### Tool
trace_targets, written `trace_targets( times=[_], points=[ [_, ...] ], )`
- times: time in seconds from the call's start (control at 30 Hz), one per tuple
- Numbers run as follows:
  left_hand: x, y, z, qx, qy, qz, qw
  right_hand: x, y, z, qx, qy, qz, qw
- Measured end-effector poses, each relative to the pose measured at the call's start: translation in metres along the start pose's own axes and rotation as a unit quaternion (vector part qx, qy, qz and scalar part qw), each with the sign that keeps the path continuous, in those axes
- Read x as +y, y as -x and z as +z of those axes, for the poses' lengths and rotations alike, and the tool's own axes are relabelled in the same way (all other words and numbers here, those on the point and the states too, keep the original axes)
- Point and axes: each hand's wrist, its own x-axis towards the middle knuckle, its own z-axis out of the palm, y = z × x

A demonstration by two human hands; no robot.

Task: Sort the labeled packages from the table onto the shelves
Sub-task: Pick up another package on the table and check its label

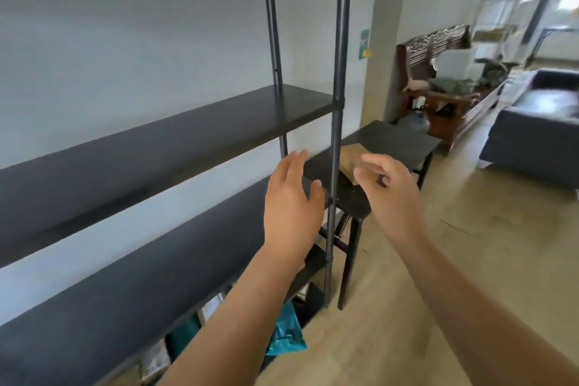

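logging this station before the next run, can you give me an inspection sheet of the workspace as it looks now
surface: dark table beside the black shelf unit; its two visible boards bare
job's things: one brown package on the table; teal package and others, blurred, low in the shelf unit
clutter: nothing seen on the table besides the package
hands: left hand open, empty; right hand open, empty, near the brown package
cables: nothing seen
surroundings: wooden bench with piled items, water jug, dark sofa, wood floor

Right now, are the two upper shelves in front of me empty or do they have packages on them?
Empty as far as visible: the middle shelf and the shelf below it show bare dark boards. Packages sit only lower down.
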Motion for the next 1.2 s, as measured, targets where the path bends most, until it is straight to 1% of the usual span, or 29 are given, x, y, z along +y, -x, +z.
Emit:
trace_targets(
  times=[0.2,0.33,0.4,0.57,0.73,0.9,1.03,1.2],
  points=[
    [0.039,-0.013,0.104,-0.049,0.029,-0.032,0.998,0.075,-0.052,-0.068,0.010,0.036,0.053,0.998],
    [0.046,-0.030,0.154,-0.083,0.027,-0.074,0.993,0.111,-0.081,-0.088,0.000,0.043,0.086,0.995],
    [0.044,-0.042,0.177,-0.099,0.019,-0.077,0.992,0.129,-0.095,-0.091,-0.009,0.045,0.107,0.993],
    [0.028,-0.082,0.237,-0.118,-0.003,-0.094,0.989,0.176,-0.139,-0.087,-0.037,0.068,0.148,0.986],
    [0.000,-0.139,0.300,-0.134,-0.012,-0.113,0.984,0.218,-0.210,-0.071,-0.050,0.068,0.165,0.983],
    [-0.026,-0.195,0.348,-0.145,-0.008,-0.164,0.976,0.251,-0.282,-0.052,-0.073,0.094,0.194,0.974],
    [-0.045,-0.228,0.385,-0.156,-0.026,-0.192,0.969,0.278,-0.325,-0.042,-0.094,0.099,0.209,0.968],
    [-0.069,-0.257,0.420,-0.155,-0.053,-0.229,0.960,0.316,-0.371,-0.029,-0.146,0.118,0.230,0.955]
  ],
)
